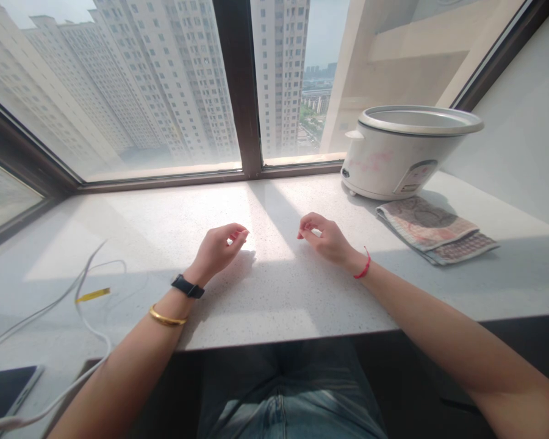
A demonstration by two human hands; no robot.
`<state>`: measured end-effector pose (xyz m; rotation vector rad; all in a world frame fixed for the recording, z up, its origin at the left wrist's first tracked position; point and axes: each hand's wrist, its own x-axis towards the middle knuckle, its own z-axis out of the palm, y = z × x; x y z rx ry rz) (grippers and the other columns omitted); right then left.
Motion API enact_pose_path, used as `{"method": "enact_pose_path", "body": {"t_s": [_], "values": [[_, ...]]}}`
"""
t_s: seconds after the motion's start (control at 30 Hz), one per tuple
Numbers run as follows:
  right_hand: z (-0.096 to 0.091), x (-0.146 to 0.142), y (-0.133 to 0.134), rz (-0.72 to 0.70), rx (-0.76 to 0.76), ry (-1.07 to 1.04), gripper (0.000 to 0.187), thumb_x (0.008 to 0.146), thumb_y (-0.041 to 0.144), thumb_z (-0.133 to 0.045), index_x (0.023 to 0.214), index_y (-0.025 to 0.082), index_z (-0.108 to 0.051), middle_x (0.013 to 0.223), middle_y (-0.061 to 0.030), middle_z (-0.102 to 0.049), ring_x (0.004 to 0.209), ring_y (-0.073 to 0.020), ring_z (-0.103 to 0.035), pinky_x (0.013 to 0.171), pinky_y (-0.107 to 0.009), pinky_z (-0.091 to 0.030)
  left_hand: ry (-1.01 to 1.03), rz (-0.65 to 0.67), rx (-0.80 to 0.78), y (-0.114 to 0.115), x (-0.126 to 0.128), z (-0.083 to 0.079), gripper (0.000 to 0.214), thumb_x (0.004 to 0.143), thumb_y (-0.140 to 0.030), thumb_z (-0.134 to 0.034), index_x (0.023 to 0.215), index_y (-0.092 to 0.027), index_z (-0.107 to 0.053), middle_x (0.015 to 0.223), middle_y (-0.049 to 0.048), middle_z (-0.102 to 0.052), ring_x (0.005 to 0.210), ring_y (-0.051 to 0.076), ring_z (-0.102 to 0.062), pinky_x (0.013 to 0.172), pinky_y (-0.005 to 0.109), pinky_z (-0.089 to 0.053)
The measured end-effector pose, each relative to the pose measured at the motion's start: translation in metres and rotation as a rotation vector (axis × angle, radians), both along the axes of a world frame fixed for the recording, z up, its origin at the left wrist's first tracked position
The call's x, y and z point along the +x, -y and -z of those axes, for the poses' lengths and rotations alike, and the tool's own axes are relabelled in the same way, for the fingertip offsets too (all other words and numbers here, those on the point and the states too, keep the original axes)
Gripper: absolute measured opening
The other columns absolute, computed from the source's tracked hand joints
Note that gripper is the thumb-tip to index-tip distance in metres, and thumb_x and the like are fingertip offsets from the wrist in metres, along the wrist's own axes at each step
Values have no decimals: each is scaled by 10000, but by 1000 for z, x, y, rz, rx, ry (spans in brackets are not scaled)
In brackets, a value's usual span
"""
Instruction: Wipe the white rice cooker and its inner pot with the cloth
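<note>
Over the middle of the speckled white counter [274,292], my left hand [218,249] is loosely closed, thumb against the curled fingers, and nothing shows in it. A dark watch band and a gold bangle circle that wrist. Facing it across a gap, my right hand [322,236] is curled shut in the same way, also with nothing visible in it. Its wrist carries a red cord. Closest to the right hand are a folded patterned cloth [432,228] and, behind it, a white rice cooker [388,161] without a lid, whose inside is mostly hidden.
A white cable [89,326] with a yellow tag [93,295] loops over the counter's left side. At the lower left lies a phone [9,390]. Windows with a dark frame [240,91] border the back; a white wall [526,122] stands on the right.
</note>
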<state>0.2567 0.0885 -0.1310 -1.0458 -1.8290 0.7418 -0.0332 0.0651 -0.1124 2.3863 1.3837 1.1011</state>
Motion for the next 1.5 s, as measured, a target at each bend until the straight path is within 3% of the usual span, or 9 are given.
{"method": "enact_pose_path", "body": {"t_s": [0.23,0.43,1.23,1.5], "values": [[0,-1,0,8,8,-29,71,843,203,-582,822,224,-517,746,-15,-686,786,-175,-662,674,-288,-456,-10,-5,-8,1,0,-1,242,980,-349,-565,898,-176,-713,764,41,-752,686,161,-694,601,258,-543],[1,0,-1,-4,-5,-1,13,870,228,-568,874,217,-575,743,-17,-683,779,-174,-669,630,-271,-436,-15,-4,-11,1,0,-1,248,978,-354,-563,893,-176,-713,763,44,-754,685,165,-699,605,262,-545],[0,0,-1,9,11,-6,23,873,238,-568,880,217,-563,717,-14,-681,760,-167,-672,550,-242,-387,-23,-6,-10,1,2,-1,247,975,-357,-564,892,-176,-710,763,42,-756,683,165,-706,590,256,-542],[-1,0,-1,8,4,-6,7,862,218,-561,868,218,-559,726,-18,-686,770,-170,-664,582,-254,-413,-23,-4,-16,1,2,-2,244,975,-351,-564,897,-174,-712,760,43,-756,682,165,-708,587,255,-539]]}}
